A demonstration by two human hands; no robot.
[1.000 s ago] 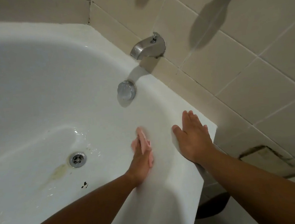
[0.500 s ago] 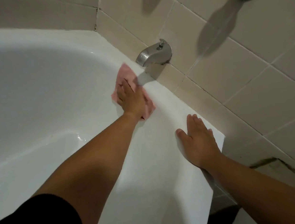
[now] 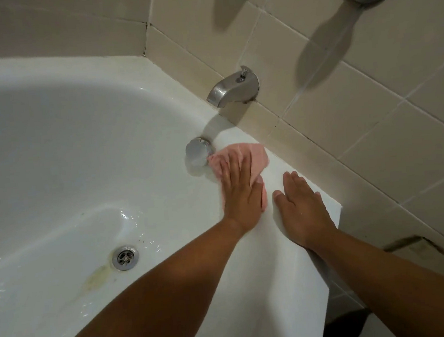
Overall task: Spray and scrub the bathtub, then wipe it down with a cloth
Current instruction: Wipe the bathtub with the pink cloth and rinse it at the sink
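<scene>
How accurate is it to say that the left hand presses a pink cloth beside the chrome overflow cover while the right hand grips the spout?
Wrong on one point: the right hand rests flat on the tub rim, apart from the spout, as the head view shows. The left hand does press the pink cloth beside the overflow cover.

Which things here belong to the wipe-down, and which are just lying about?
In the job: pink cloth, pressed under the left hand; white bathtub; right hand, flat on its rim.
Just there: brushed metal spout; round chrome overflow knob; round metal drain; beige wall tiles.
</scene>
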